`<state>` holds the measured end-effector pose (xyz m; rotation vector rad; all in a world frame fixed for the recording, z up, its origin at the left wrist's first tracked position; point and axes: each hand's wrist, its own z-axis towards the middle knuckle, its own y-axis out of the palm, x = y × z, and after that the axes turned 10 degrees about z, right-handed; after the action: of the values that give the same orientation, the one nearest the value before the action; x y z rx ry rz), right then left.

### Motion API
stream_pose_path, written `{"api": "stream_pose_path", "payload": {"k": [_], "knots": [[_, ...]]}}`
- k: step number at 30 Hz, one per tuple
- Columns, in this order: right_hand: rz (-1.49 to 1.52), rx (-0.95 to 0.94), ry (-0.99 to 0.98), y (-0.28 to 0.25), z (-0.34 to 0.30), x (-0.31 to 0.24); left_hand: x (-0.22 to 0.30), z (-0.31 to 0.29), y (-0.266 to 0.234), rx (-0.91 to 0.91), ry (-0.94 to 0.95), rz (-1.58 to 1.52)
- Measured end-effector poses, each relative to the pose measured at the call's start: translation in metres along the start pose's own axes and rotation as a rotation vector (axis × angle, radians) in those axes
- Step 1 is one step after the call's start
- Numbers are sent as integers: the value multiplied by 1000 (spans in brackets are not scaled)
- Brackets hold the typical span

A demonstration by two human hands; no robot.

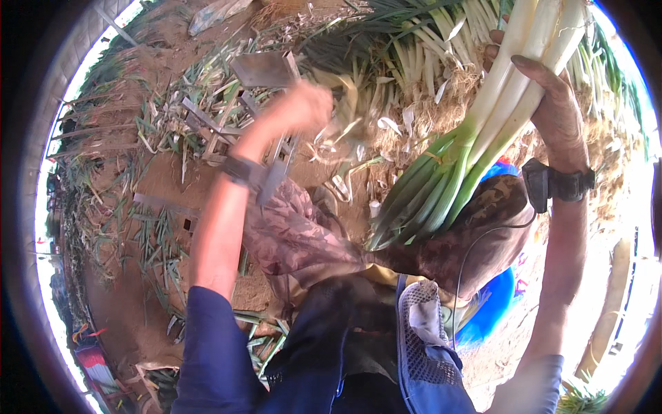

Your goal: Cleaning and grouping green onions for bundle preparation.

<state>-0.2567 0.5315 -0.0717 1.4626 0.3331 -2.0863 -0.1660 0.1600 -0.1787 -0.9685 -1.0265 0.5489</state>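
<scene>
My right hand [562, 110] is wrapped round a bunch of long green onions [476, 138] at the upper right. Their thick white stalks point up and away, and the green leaf ends hang down over my right knee. My left hand [310, 107] is off to the left, apart from the bunch and smeared by motion. Its fingers look curled, but what they hold, if anything, does not show. A blurred pale yellowish strip [345, 90] trails beside it. Close under that hand stands a metal frame with a flat plate [265, 69].
More green onions with roots [414, 55] lie in a heap at the far side. Leaf scraps [162, 241] litter the dirt floor on the left. A blue round thing [493, 307] shows beneath my right leg. A black cable [476, 241] runs from my right wrist band [558, 183].
</scene>
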Motion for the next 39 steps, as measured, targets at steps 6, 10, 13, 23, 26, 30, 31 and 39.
{"api": "stream_pose_path", "payload": {"k": [6,10,13,23,26,30,31,39], "knots": [[-40,72,37,5,2,-18,103,33,45,239,-370,295],[-98,53,-47,5,5,-16,164,43,94,904,5,290],[-334,-55,-244,-9,5,-11,190,-2,182,308,-153,310],[3,226,-116,8,-5,-38,129,15,80,469,-190,37],[77,100,-101,10,-4,-26,176,48,48,648,-179,-74],[-740,-56,-216,78,-19,-24,185,83,96,924,-18,-317],[-847,-67,-242,89,-27,-31,185,77,91,811,-94,-471],[-281,-585,-524,92,13,-33,159,37,29,729,-140,-949]]}}
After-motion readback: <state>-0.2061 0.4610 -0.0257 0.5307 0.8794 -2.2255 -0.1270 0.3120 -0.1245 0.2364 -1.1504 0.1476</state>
